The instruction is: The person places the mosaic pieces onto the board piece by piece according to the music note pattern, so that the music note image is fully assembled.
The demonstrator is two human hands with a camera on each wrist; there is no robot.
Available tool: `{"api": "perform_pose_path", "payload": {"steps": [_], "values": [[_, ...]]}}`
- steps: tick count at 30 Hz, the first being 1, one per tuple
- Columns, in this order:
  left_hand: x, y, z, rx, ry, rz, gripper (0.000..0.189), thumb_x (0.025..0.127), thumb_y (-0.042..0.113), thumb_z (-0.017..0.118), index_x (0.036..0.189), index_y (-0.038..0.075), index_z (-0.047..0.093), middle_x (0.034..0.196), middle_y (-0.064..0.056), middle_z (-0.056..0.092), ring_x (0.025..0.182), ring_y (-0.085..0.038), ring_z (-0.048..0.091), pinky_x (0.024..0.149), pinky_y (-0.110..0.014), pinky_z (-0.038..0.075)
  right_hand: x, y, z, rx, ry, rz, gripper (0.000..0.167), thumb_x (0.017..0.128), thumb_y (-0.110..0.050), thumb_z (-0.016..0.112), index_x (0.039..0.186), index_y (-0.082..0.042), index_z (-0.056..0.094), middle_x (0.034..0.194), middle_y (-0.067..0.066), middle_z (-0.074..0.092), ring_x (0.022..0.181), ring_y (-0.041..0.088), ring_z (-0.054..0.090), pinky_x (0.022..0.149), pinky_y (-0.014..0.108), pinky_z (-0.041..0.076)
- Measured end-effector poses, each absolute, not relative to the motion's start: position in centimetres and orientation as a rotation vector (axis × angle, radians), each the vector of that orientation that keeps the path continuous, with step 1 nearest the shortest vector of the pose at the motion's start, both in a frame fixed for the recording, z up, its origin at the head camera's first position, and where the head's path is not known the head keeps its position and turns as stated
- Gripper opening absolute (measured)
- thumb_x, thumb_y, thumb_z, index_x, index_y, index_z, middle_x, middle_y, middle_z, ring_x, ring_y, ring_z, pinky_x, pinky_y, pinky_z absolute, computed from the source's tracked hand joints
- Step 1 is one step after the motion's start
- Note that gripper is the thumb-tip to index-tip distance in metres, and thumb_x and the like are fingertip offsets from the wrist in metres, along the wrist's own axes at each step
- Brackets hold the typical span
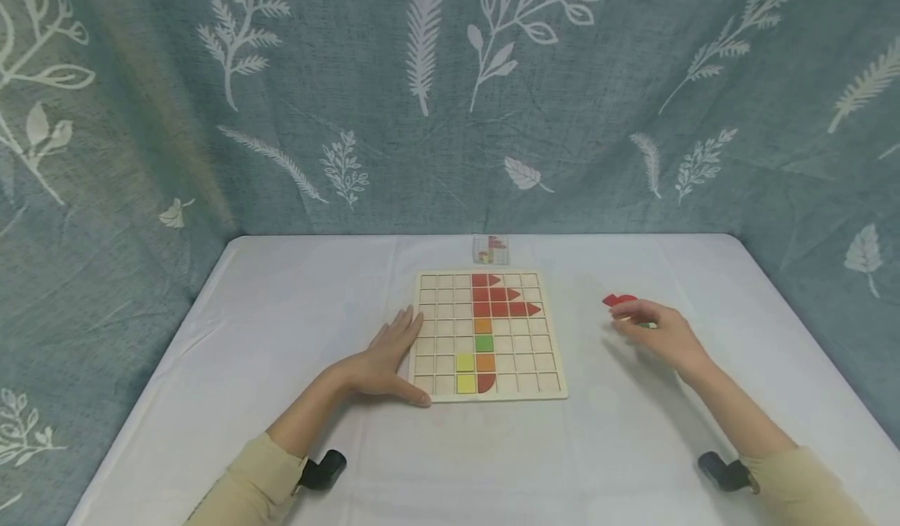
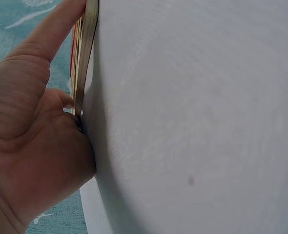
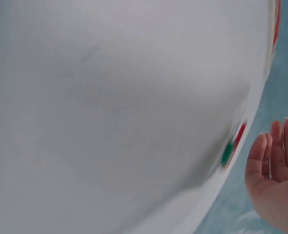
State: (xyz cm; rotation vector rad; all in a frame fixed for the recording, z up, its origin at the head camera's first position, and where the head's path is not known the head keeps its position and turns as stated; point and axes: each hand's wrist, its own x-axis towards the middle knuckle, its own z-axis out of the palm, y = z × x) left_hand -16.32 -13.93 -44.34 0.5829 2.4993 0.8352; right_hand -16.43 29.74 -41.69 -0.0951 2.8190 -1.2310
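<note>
A square wooden grid board (image 1: 520, 366) lies on the table with red, orange, green and yellow pieces set in its cells. My left hand (image 1: 383, 362) rests against the board's left side with fingers spread, its thumb at the near left corner. In the left wrist view the thumb lies along the board's edge (image 2: 87, 53). To the right of the board, my right hand (image 1: 657, 334) hovers over loose red pieces (image 1: 619, 300) and a green piece (image 3: 227, 154). Its fingers are loosely bent, and no piece shows between them in the right wrist view. The hand partly covers these pieces in the head view.
A small card (image 1: 490, 249) with a matching coloured pattern lies behind the board, near the table's far edge. White cloth covers the table (image 1: 492, 463). A blue-green leaf-patterned curtain (image 1: 394, 80) hangs behind and at both sides.
</note>
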Motion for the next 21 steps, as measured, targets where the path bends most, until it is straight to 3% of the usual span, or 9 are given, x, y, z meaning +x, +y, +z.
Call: {"api": "perform_pose_path", "payload": {"steps": [7,12,17,21], "values": [[-16.3,-14.0,-44.2,0.571,2.496,0.835,0.133,0.064,0.052,0.086,0.156,0.001,0.004,0.162,-0.018,-0.009,0.148,-0.029,-0.012,0.12,-0.046,-0.003,-16.8,33.2,-41.7,0.087,2.815,-1.142,0.05,0.094,-0.041,0.064,0.126,-0.004,0.061,0.122,0.019,0.06,0.105,0.03,0.053,0.074,0.028,0.051],[-16.2,-14.0,-43.9,0.576,2.491,0.839,0.132,0.065,0.052,0.085,0.155,0.0,0.004,0.161,-0.019,-0.009,0.148,-0.029,-0.012,0.119,-0.047,-0.003,-17.6,33.9,-41.9,0.005,2.896,-1.024,0.042,0.095,-0.032,0.065,0.122,0.0,0.062,0.115,0.021,0.063,0.099,0.031,0.056,0.07,0.029,0.049],[-16.0,-13.9,-43.5,0.587,2.475,0.861,0.13,0.067,0.049,0.085,0.155,-0.001,0.004,0.161,-0.021,-0.008,0.148,-0.031,-0.012,0.119,-0.048,-0.002,-18.4,34.1,-41.7,-0.096,2.928,-0.939,0.032,0.096,-0.019,0.063,0.121,0.001,0.063,0.117,0.023,0.063,0.105,0.037,0.056,0.075,0.035,0.049],[-16.0,-13.9,-43.5,0.581,2.478,0.842,0.13,0.067,0.05,0.085,0.155,0.0,0.004,0.161,-0.02,-0.008,0.148,-0.03,-0.011,0.119,-0.047,-0.002,-18.9,34.0,-41.5,-0.11,2.881,-0.929,0.034,0.095,-0.021,0.064,0.121,0.001,0.064,0.117,0.023,0.062,0.107,0.037,0.054,0.078,0.037,0.048]]}}
